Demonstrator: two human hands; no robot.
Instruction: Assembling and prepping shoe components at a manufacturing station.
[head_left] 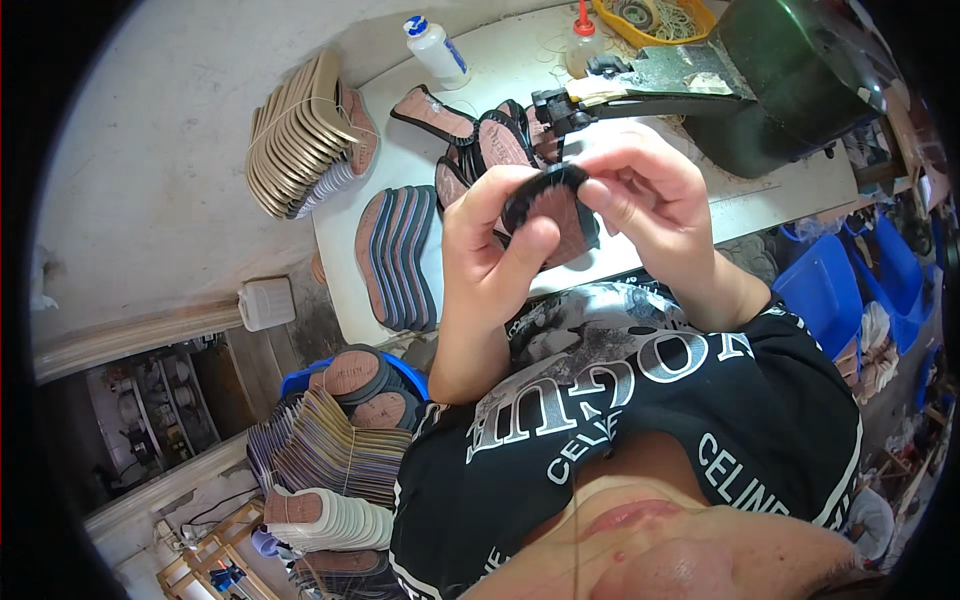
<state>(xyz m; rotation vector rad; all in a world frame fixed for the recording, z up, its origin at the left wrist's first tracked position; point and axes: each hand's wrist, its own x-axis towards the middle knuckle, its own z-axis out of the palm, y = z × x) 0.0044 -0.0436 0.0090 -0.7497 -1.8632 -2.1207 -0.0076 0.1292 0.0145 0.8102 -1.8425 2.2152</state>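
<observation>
Between my hands is a shoe insole [567, 228] with a brownish-pink face and a black edge strip, held tilted above the table's near side. My left hand [492, 240] grips it from the left, thumb on the pink face. At the other side, my right hand [655, 195] has its thumb and fingers pinched at the black edge. Just beyond my hands, several pink insoles with black edging [500, 140] lie in a loose pile. The dark metal arm of a green machine [790, 85] reaches close to my right fingers.
Layered insoles [397, 258] stand at the table's left, with a bundle of tan ones [295, 130] behind. A white bottle [436, 52], a red-tipped bottle [584, 45] and a yellow basket [660, 25] line the back. Tied insole bundles [335, 445] sit lower left; blue chairs [820, 285] stand right.
</observation>
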